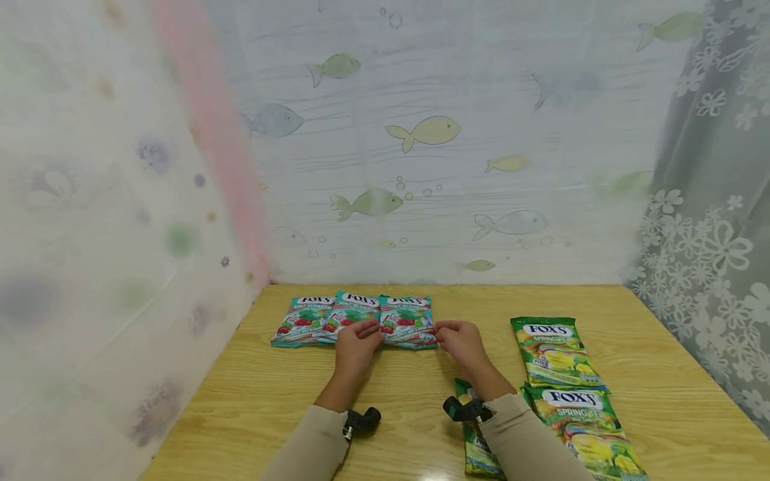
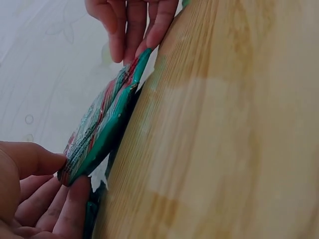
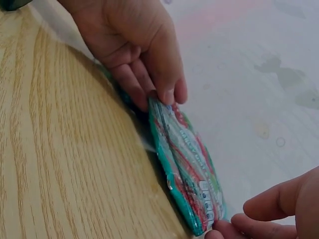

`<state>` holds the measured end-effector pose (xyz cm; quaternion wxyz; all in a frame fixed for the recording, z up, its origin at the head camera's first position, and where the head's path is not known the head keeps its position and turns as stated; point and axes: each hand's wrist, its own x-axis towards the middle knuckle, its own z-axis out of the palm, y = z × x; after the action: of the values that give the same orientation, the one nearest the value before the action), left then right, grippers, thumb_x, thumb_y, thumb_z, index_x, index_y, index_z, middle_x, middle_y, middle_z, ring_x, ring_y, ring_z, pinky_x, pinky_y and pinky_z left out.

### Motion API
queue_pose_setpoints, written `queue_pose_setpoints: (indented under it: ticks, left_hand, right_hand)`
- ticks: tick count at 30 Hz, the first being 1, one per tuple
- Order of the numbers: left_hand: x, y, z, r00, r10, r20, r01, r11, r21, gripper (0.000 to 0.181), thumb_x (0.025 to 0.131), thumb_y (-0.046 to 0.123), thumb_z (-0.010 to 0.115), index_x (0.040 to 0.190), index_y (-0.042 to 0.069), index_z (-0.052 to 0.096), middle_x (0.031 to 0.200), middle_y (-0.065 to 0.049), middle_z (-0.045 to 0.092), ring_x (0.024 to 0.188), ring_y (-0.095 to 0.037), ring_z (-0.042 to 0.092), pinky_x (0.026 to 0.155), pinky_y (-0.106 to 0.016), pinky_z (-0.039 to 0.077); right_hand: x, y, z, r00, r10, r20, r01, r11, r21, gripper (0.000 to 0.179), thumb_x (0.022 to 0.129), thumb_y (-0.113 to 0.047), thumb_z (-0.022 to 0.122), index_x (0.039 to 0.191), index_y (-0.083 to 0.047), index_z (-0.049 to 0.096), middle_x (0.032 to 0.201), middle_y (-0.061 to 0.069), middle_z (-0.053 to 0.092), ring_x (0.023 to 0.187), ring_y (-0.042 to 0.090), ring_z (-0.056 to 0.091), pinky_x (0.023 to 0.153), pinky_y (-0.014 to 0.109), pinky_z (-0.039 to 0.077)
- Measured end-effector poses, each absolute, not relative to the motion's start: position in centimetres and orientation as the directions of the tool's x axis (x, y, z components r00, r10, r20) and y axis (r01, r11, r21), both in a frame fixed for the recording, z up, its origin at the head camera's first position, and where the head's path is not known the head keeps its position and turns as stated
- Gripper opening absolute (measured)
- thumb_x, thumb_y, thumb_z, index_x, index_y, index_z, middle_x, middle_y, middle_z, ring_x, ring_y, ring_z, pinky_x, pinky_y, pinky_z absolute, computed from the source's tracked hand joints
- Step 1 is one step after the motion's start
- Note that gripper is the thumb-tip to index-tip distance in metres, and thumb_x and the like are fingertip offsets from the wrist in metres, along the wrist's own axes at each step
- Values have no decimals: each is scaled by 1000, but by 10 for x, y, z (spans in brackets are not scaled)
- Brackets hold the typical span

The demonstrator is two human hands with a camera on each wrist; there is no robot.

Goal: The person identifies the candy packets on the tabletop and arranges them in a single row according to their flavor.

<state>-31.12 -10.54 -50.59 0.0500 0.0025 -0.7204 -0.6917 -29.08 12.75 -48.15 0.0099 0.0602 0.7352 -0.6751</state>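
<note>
Three teal Fox's Mint Blossom candy bags lie in an overlapping row at the far side of the table: a left bag, a middle bag and a right bag. My left hand pinches the right bag's near left side; in the left wrist view its thumb is on top and its fingers are beneath. At the opposite side of that bag, my right hand holds the edge with its fingertips. Seen from the right wrist, the bag spans both hands, slightly tilted.
Green Fox's Spring Tea bags lie at the right: an upper bag, a lower bag overlapping it, and another bag partly under my right forearm. Fish-patterned sheeting stands behind the wooden table.
</note>
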Motion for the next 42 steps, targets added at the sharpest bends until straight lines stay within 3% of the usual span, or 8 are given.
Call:
queue_pose_setpoints:
  ticks: [7, 11, 16, 19, 24, 42]
  left_hand:
    - [-307, -105, -502, -987, -113, 111, 88, 198, 976, 33, 93, 11, 77, 125, 5, 74, 120, -10, 75, 114, -27, 71, 90, -37, 62]
    - [-305, -105, -501, -980, -134, 145, 105, 272, 957, 30, 92, 14, 79, 120, 5, 76, 113, -8, 77, 108, -24, 73, 88, -39, 63]
    - [-305, -106, -502, -976, -147, 161, 116, 275, 954, 30, 90, 13, 80, 118, 4, 76, 110, -8, 78, 101, -23, 75, 88, -39, 63]
    - [-305, -106, -503, -975, -153, 163, 116, 275, 954, 31, 88, 13, 80, 118, 4, 76, 108, -6, 78, 97, -21, 75, 87, -39, 63]
    - [-307, -108, -504, -978, -146, 151, 109, 261, 959, 31, 87, 11, 81, 117, 4, 75, 106, -5, 76, 95, -19, 74, 85, -38, 63]
    - [-310, -109, -506, -982, -128, 136, 104, 228, 968, 29, 89, 10, 80, 116, 3, 74, 106, -7, 76, 97, -21, 74, 84, -36, 64]
  right_hand:
    - [-289, 127, -483, -996, 57, -67, 75, 139, -987, 36, 102, -7, 52, 132, 6, 65, 133, 26, 63, 116, 36, 65, 96, 45, 58]
    - [-289, 127, -483, -996, 49, -77, 85, 205, -975, 33, 103, -10, 54, 130, 2, 68, 131, 22, 65, 106, 31, 67, 82, 38, 59]
    - [-289, 126, -485, -997, 24, -67, 71, 357, -931, 33, 102, -14, 56, 130, -4, 70, 133, 18, 65, 86, 25, 61, 66, 32, 48]
    - [-290, 125, -486, -998, 29, -54, 61, 398, -915, 34, 101, -16, 57, 131, -5, 69, 133, 16, 66, 89, 25, 62, 67, 33, 48]
    - [-290, 124, -487, -998, 49, -36, 53, 418, -907, 36, 100, -16, 58, 132, -3, 67, 130, 15, 67, 111, 29, 65, 79, 36, 55]
    - [-289, 124, -486, -998, 44, -39, 54, 396, -916, 38, 100, -11, 58, 136, 1, 63, 130, 19, 66, 115, 32, 65, 80, 36, 58]
